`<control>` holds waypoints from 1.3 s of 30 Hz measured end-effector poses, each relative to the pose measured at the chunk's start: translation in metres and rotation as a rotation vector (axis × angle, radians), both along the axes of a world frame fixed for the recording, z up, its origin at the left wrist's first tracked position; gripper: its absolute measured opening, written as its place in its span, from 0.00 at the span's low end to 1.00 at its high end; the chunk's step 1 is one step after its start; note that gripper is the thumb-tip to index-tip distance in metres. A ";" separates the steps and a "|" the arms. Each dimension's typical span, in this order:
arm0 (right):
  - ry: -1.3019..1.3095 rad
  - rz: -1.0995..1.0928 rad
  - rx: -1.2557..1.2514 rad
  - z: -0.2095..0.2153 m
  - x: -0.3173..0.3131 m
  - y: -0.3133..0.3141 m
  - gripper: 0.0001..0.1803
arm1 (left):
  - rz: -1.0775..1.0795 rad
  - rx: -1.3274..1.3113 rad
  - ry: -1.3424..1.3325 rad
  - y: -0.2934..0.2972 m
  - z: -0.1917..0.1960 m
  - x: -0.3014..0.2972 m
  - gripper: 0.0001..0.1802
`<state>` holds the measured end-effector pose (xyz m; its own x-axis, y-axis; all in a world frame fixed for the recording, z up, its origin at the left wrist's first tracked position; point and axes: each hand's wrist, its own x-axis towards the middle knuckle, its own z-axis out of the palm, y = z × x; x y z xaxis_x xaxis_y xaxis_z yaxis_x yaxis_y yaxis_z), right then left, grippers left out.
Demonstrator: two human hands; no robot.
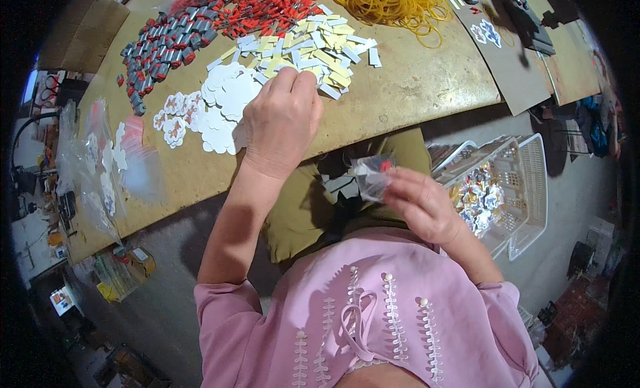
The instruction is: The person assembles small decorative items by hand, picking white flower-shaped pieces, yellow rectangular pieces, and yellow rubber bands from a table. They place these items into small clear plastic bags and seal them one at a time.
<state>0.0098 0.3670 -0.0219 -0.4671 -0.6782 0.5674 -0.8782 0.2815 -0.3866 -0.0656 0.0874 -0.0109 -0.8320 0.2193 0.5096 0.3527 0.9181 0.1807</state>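
Observation:
My left hand (pixel 281 121) is over the table at the near edge of a pile of small yellow and white strips (pixel 313 51). Its fingers are curled together, and whatever is between the fingertips is hidden. Beside that hand lie overlapping white scalloped cutouts (pixel 230 95), with small printed cutouts (pixel 179 115) to their left. In front of my lap my right hand (pixel 423 205) pinches a small clear plastic bag (pixel 371 178). Something red shows in the bag near my fingers, along with something whitish.
Grey and red small parts (pixel 167 45), red pieces (pixel 273 11) and yellow rubber bands (pixel 393 11) are heaped along the table's far side. Clear plastic bags (pixel 143 165) lie at left. A white basket (pixel 530 195) with filled packets stands at right, below table height.

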 end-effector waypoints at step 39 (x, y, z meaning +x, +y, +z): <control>-0.164 0.001 0.115 -0.050 0.037 0.044 0.14 | -0.009 0.426 -0.553 -0.015 0.027 -0.006 0.07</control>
<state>0.0466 0.4112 -0.0724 -0.5464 -0.7347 0.4021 -0.8063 0.3317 -0.4897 -0.0712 0.0726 0.0159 -0.9932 0.1024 0.0552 0.1126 0.7251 0.6793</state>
